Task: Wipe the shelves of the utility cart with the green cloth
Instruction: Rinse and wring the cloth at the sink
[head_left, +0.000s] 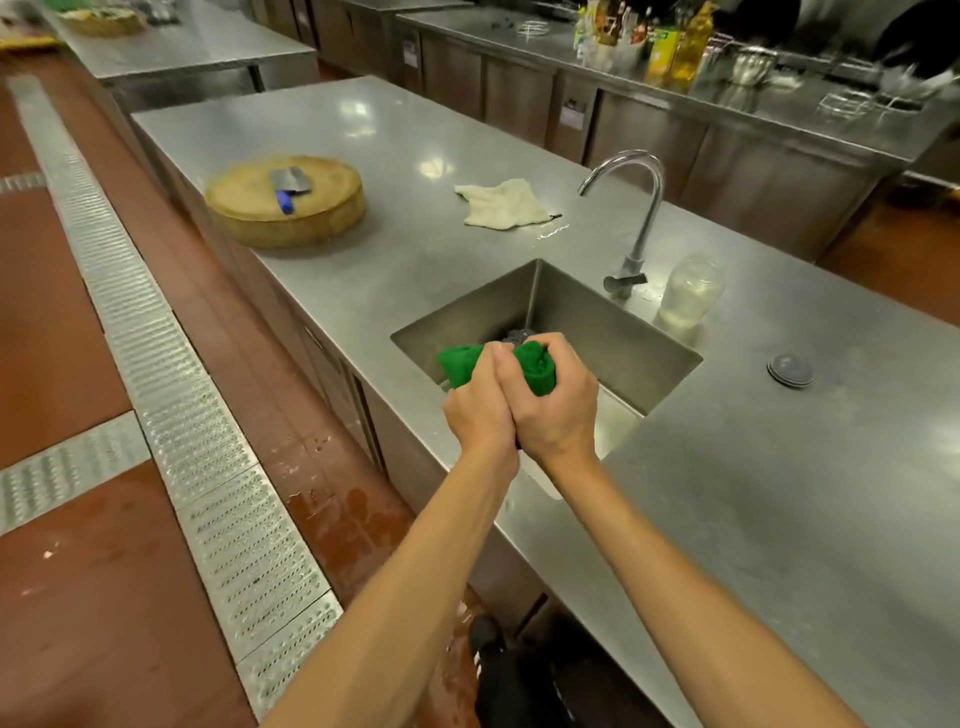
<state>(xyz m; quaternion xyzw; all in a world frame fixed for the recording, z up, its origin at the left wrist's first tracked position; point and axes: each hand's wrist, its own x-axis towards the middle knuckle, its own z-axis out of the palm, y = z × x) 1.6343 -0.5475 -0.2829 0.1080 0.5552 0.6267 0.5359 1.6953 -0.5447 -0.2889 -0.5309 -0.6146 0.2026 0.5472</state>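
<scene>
Your left hand (480, 410) and right hand (557, 413), pressed side by side over the sink (597, 322), grip the bunched green cloth (537, 366), fingers (551, 345) curled tightly round it. Behind the sink stand a tap (645, 208) and a jar (691, 291); further back, a white rag (504, 203) lies on the worktop (779, 493).

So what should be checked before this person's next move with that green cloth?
1. Both the left hand and right hand grip the green cloth: ok.
2. Cloth held above the sink, so drips fall inside: ok.
3. The faucet shows no running stream: ok.
4. Cloth wrung out enough: cannot tell.
5. Sight of the utility cart: not ok, none in view.
6. The cleaver lies on the chopping block, away from the hands: ok.
</scene>
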